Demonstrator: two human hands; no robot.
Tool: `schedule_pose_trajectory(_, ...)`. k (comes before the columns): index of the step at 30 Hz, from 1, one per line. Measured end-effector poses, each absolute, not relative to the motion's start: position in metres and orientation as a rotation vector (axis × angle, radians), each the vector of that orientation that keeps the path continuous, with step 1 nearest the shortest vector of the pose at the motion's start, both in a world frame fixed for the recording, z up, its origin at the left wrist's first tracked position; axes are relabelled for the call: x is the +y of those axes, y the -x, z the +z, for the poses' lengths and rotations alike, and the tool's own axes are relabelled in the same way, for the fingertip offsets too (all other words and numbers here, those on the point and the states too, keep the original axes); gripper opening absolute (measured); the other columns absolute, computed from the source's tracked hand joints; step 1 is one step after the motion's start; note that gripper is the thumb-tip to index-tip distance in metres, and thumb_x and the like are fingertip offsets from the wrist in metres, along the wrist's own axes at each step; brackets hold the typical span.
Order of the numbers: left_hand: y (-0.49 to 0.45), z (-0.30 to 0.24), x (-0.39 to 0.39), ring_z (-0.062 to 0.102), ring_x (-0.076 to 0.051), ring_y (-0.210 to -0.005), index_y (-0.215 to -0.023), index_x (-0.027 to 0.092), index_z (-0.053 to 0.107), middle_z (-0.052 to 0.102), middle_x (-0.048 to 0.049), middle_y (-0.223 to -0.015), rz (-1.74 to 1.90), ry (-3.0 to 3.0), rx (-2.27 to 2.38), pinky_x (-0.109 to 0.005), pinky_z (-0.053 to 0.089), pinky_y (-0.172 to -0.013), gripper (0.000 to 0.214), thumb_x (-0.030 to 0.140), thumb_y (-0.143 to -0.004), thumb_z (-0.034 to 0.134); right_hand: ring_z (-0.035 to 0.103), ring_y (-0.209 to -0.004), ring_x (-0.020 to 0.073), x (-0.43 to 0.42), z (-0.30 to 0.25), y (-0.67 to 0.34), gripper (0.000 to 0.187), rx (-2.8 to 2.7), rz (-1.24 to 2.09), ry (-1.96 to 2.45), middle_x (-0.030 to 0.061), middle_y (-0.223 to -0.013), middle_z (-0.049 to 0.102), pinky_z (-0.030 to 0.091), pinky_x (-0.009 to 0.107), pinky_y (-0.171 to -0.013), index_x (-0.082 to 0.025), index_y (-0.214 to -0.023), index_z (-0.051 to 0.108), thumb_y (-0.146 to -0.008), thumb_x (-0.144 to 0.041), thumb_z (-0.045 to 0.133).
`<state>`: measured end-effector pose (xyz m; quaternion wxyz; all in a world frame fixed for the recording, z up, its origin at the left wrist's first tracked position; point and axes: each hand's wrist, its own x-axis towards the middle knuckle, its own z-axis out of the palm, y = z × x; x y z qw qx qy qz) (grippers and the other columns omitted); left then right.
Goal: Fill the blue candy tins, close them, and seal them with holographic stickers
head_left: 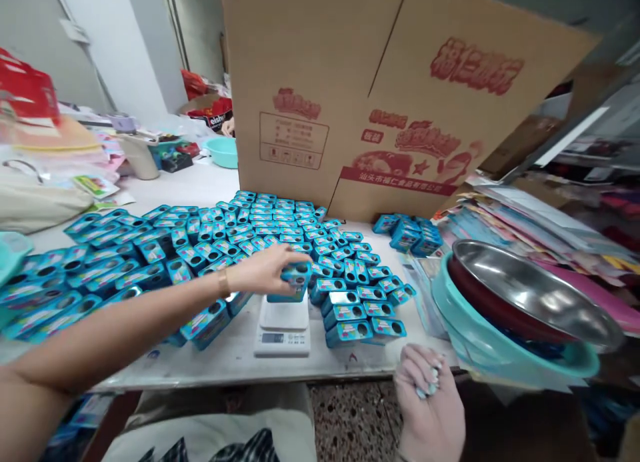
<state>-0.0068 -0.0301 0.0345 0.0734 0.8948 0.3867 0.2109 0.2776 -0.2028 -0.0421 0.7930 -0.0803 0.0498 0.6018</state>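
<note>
Scale point(283, 332): near the front edge of the surface point(225, 365), its readout too small to make out.
Left hand point(274, 269): right over the scale, fingers pinching a blue box point(297, 275); whether that box touches the plate, I can't tell.
Right hand point(427, 399): right of the scale and lower in view, fingers curled in on small pale pieces point(427, 385).
Boxes point(347, 312): a whole crowd, left of the scale, behind it and just to its right, hemming it in on three sides.
Forearm point(150, 315): cutting across from the left of the scale, hiding some boxes.
Carton point(310, 62): towering behind the scale, blocking the view beyond.
Stack point(407, 234): more boxes, behind and right of the scale, by the carton's foot.
Basin point(453, 322): teal, well right of the scale, a steel bowl point(540, 295) tilted in on top.
Sheets point(550, 229): heaped behind the basin, far right of the scale.
Co-worker's hand point(229, 127): peeking past the carton, back left of the scale, near a teal bowl point(224, 155).
</note>
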Motion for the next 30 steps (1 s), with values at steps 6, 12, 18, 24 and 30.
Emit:
schedule_pose_trajectory(6,0.013,-0.030,-0.052,0.057,-0.026,-0.113,-0.129,0.032,0.058,0.059,-0.0080,-0.127,0.453,-2.610,1.103,-0.036,0.050,-0.092,0.060,0.018,-0.071,0.070,0.046,-0.048,0.0051,-0.204,-0.042,-0.251,0.027,0.044,1.374,0.154,-0.0065,-0.069,0.050,0.034,0.014,-0.040,-0.021,-0.082,0.037,-0.082,0.004,0.045)
schedule_pose_trajectory(12,0.021,-0.030,-0.054,0.040,-0.028,-0.137,-0.121,0.029,0.062,0.052,-0.0093,-0.142,0.541,-2.506,0.985,-0.050,0.036,-0.110,0.051,0.016,-0.072,0.069,0.048,-0.049,0.0038,-0.199,-0.059,-0.252,0.026,-0.070,1.420,0.196,-0.0069,-0.069,0.052,0.033,0.013,-0.042,-0.021,-0.082,0.038,-0.083,0.003,0.048)
schedule_pose_trajectory(18,0.066,0.001,-0.091,0.056,-0.022,-0.117,-0.127,0.028,0.057,0.059,-0.0065,-0.127,0.649,-2.341,1.060,-0.038,0.044,-0.101,0.044,0.023,-0.083,0.060,0.047,-0.049,0.0042,-0.187,-0.059,-0.250,0.024,0.000,1.450,0.203,-0.0069,-0.068,0.051,0.032,0.013,-0.041,-0.021,-0.080,0.037,-0.083,0.001,0.049)
schedule_pose_trajectory(24,0.099,-0.034,-0.134,0.059,-0.021,-0.107,-0.125,0.030,0.057,0.059,-0.0040,-0.117,0.533,-2.154,1.298,-0.031,0.047,-0.092,0.044,0.018,-0.083,0.056,0.044,-0.047,0.0036,-0.165,-0.049,-0.225,0.019,0.023,1.475,0.252,-0.0072,-0.068,0.048,0.032,0.014,-0.039,-0.020,-0.081,0.040,-0.086,-0.006,0.051)
schedule_pose_trajectory(30,0.106,-0.076,-0.140,0.055,-0.023,-0.110,-0.119,0.028,0.060,0.061,-0.0042,-0.117,0.457,-2.155,1.349,-0.036,0.045,-0.095,0.059,0.001,-0.068,0.047,0.041,-0.045,0.0040,-0.131,-0.045,-0.194,0.016,0.013,1.549,0.288,-0.0091,-0.063,0.043,0.031,0.014,-0.038,-0.020,-0.081,0.041,-0.090,-0.013,0.051)
